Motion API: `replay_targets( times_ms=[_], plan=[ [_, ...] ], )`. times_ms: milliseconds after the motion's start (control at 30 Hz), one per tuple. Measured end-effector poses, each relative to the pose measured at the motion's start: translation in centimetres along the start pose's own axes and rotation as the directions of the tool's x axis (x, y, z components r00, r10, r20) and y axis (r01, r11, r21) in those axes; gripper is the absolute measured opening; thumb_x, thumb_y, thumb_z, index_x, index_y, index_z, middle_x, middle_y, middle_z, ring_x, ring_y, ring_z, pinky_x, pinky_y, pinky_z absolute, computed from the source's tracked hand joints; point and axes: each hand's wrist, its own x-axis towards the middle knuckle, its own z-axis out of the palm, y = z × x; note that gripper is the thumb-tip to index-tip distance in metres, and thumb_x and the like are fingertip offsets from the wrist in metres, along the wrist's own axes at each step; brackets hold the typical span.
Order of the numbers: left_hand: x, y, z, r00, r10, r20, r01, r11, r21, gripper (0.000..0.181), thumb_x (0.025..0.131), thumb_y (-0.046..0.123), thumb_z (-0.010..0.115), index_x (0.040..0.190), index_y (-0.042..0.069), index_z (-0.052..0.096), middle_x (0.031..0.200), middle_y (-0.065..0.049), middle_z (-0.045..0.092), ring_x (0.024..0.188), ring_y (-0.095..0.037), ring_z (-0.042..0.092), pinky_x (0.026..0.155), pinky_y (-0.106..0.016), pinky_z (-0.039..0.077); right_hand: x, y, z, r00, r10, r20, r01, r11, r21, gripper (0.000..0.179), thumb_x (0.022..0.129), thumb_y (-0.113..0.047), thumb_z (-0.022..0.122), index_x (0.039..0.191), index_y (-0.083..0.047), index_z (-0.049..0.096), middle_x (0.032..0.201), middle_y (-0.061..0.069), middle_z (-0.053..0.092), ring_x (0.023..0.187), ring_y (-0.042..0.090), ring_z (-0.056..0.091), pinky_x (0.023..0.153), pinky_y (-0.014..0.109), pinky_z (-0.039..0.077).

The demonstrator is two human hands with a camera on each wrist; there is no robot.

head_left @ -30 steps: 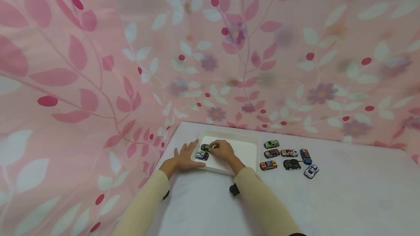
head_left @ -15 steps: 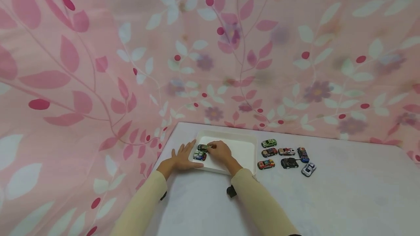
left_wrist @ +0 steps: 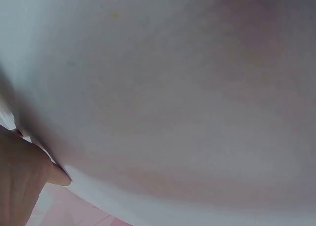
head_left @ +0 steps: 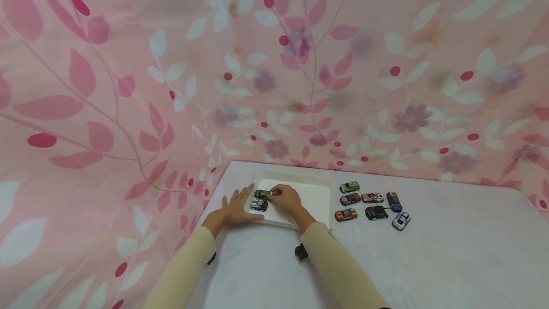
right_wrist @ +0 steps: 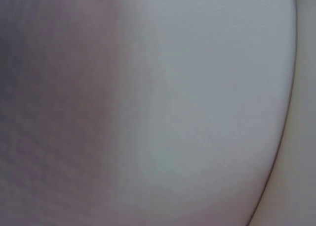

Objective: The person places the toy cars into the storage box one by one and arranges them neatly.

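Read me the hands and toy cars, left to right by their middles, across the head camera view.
Left hand, two toy cars in the white tray, right hand, lime-green car, white-and-red car, blue-and-red car. I left out those that overlap side to side.

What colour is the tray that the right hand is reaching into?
The tray is plain off-white; it shows best in the head view.

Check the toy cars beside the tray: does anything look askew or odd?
The blue car and the silver car, rightmost of the group, look askew: they're turned at angles, while the other five loose cars lie roughly crosswise. Nothing looks spilled.
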Motion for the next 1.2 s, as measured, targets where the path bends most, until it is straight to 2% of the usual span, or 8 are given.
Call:
replay_targets(
  times_ms=[167, 300, 533, 767, 867, 1000, 1067, 1200],
  plan=[
    [-0.1, 0.2, 0.0, 1.000, 0.001, -0.001, -0.001, 1.000, 0.011, 0.120, 0.071, 0.083, 0.060, 0.159, 0.033, -0.004, 0.168, -0.008, 0.008, 0.153, -0.039, 0.002, 0.112, -0.074, -0.003, -0.1, -0.1, 0.0, 1.000, -0.003, -0.009, 0.003, 1.000, -0.009, 0.025, 0.089, -0.031, 0.073, 0.106, -0.013, 0.073, 0.098, 0.004, 0.074, 0.092, 0.021, 0.066, 0.084, 0.040, 0.051],
    [-0.1, 0.3, -0.1, 0.999, 0.019, -0.031, -0.019, 1.000, -0.003, 0.120, 0.071, 0.083, 0.060, 0.160, 0.031, -0.002, 0.167, -0.009, 0.010, 0.153, -0.041, 0.004, 0.111, -0.075, -0.003, 0.0, 0.0, 0.0, 0.999, -0.024, -0.032, 0.024, 1.000, -0.005, 0.025, 0.089, -0.030, 0.073, 0.106, -0.012, 0.073, 0.097, 0.005, 0.073, 0.091, 0.022, 0.066, 0.083, 0.040, 0.051],
    [-0.9, 0.2, 0.8, 1.000, 0.001, 0.016, -0.001, 1.000, -0.013, 0.122, 0.069, 0.084, 0.062, 0.160, 0.031, -0.001, 0.167, -0.011, 0.010, 0.153, -0.041, 0.003, 0.112, -0.075, -0.003, -1.0, 0.7, 0.7, 1.000, 0.000, 0.001, 0.000, 1.000, -0.023, 0.025, 0.088, -0.030, 0.074, 0.107, -0.013, 0.074, 0.090, 0.002, 0.070, 0.080, 0.016, 0.060, 0.075, 0.034, 0.049],
    [-0.4, -0.1, 0.4, 0.999, 0.020, -0.050, -0.021, 1.000, -0.010, 0.119, 0.071, 0.083, 0.060, 0.160, 0.031, -0.001, 0.167, -0.011, 0.010, 0.152, -0.042, 0.004, 0.111, -0.075, -0.006, -0.5, 0.0, 0.4, 0.998, -0.051, -0.040, 0.050, 0.999, -0.014, 0.026, 0.089, -0.030, 0.073, 0.107, -0.012, 0.073, 0.092, 0.004, 0.070, 0.084, 0.019, 0.061, 0.078, 0.038, 0.049],
    [-0.4, -0.2, 0.9, 0.999, 0.015, -0.035, -0.016, 1.000, -0.008, 0.121, 0.069, 0.086, 0.059, 0.160, 0.031, -0.001, 0.166, -0.012, 0.011, 0.152, -0.043, 0.004, 0.110, -0.076, -0.006, -0.8, 0.1, 0.4, 0.999, -0.033, -0.017, 0.032, 0.999, -0.027, 0.026, 0.089, -0.031, 0.073, 0.107, -0.012, 0.073, 0.090, 0.002, 0.069, 0.081, 0.016, 0.059, 0.074, 0.035, 0.047],
    [-0.4, 0.2, 1.4, 1.000, 0.029, -0.003, -0.029, 0.999, -0.014, 0.122, 0.069, 0.088, 0.057, 0.159, 0.033, -0.003, 0.167, -0.011, 0.009, 0.152, -0.042, 0.002, 0.111, -0.075, -0.007, -1.2, 0.6, 0.2, 1.000, 0.003, -0.025, -0.004, 0.999, -0.054, 0.024, 0.088, -0.030, 0.074, 0.106, -0.014, 0.073, 0.088, 0.000, 0.067, 0.079, 0.014, 0.057, 0.073, 0.034, 0.047],
    [-0.4, 0.4, 1.1, 0.999, 0.033, -0.019, -0.033, 0.999, -0.026, 0.121, 0.069, 0.086, 0.059, 0.159, 0.033, -0.001, 0.167, -0.010, 0.010, 0.152, -0.041, 0.003, 0.111, -0.075, -0.007, -1.0, 0.7, 0.2, 0.999, -0.004, -0.041, 0.002, 0.999, -0.050, 0.024, 0.088, -0.030, 0.074, 0.106, -0.014, 0.073, 0.089, 0.001, 0.068, 0.081, 0.016, 0.059, 0.075, 0.036, 0.048],
    [-0.5, 0.4, 0.4, 0.999, 0.002, -0.037, -0.002, 1.000, -0.007, 0.119, 0.071, 0.083, 0.062, 0.160, 0.034, 0.000, 0.167, -0.008, 0.011, 0.153, -0.040, 0.004, 0.112, -0.074, -0.005, -0.3, 0.4, 0.5, 0.999, -0.036, -0.030, 0.034, 0.998, -0.045, 0.025, 0.089, -0.031, 0.073, 0.107, -0.014, 0.072, 0.094, 0.003, 0.070, 0.086, 0.018, 0.061, 0.080, 0.038, 0.049]
  ],
)
